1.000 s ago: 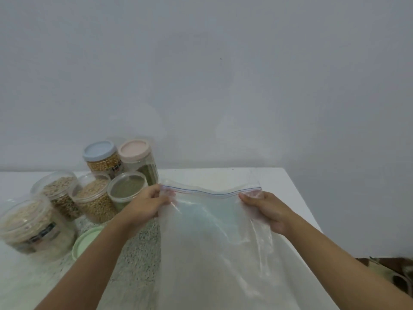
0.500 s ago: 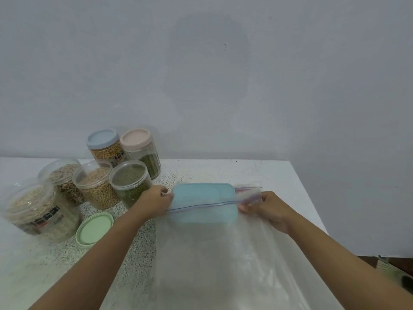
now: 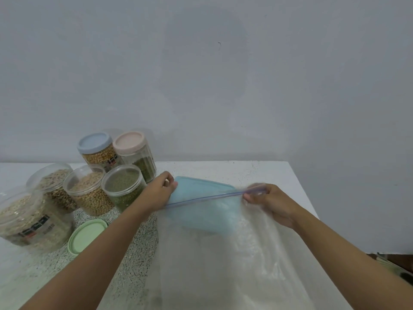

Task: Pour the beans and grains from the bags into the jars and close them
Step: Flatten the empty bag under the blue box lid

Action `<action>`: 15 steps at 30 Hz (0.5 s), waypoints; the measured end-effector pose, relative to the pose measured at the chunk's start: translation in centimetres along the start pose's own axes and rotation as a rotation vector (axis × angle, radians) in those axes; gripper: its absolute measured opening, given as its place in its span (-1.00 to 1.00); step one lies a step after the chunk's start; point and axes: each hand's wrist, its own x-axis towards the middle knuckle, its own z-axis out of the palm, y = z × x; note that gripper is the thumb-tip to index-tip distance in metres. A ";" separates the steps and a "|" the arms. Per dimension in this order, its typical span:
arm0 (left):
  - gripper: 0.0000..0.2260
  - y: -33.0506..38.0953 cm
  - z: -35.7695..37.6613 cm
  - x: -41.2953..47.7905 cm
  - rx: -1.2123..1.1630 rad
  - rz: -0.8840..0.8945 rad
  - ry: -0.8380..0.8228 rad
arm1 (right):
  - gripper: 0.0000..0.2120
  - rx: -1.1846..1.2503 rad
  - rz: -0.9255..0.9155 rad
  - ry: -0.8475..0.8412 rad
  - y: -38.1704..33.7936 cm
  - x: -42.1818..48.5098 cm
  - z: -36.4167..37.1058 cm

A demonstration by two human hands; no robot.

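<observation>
Clear plastic is what both hands are closed on: the left hand point(image 3: 159, 193) has its fingers curled round the left end of a zip-lock bag point(image 3: 223, 260), and the right hand point(image 3: 271, 203) pinches the right end of the same top edge. The bag's purple zip strip point(image 3: 201, 198) runs taut between them, slanting up toward the right hand. Below the strip the bag hangs loose and crumpled toward the camera, over the near part of the table point(image 3: 257, 173); it looks hazy, and I cannot tell whether it holds anything.

A light blue rectangular lid point(image 3: 196, 187) shows above the strip and, blurred, through the plastic below it; whether it sits inside the bag or behind it is unclear.

Just beside the left hand stands an open jar of green beans point(image 3: 121, 190), then an open jar of tan beans point(image 3: 89, 193), an open jar of brownish grains point(image 3: 52, 183), and at the far left a large labelled jar of pale flakes point(image 3: 29, 222). Behind them, by the grey wall point(image 3: 223, 86), stand a jar with a blue lid point(image 3: 95, 144) and a jar with a pink lid point(image 3: 130, 142), both closed. A green lid point(image 3: 87, 236) lies flat on the speckled tabletop, left of the left forearm.
</observation>
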 end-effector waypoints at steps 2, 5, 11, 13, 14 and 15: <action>-0.84 0.9 -0.3 0.1 0.065 0.113 0.061 | -0.82 -0.003 -0.006 -0.033 -0.1 -0.1 0.0; -0.86 2.3 -0.6 0.0 0.124 0.266 0.166 | -0.83 -0.049 0.015 -0.040 0.0 -0.3 0.1; -0.87 4.2 -1.5 -0.2 -0.026 0.359 0.364 | -0.93 -0.153 -0.016 0.078 1.2 -0.2 0.5; -0.89 4.9 -2.1 -0.2 -0.144 0.317 0.390 | -0.95 -0.181 -0.023 0.121 1.6 0.0 0.6; -0.89 5.3 -2.4 -0.3 -0.198 0.306 0.400 | -0.96 -0.190 -0.011 0.151 1.6 0.1 0.7; -0.88 5.7 -2.7 -0.4 -0.246 0.301 0.406 | -0.97 -0.200 0.002 0.185 1.7 0.3 0.9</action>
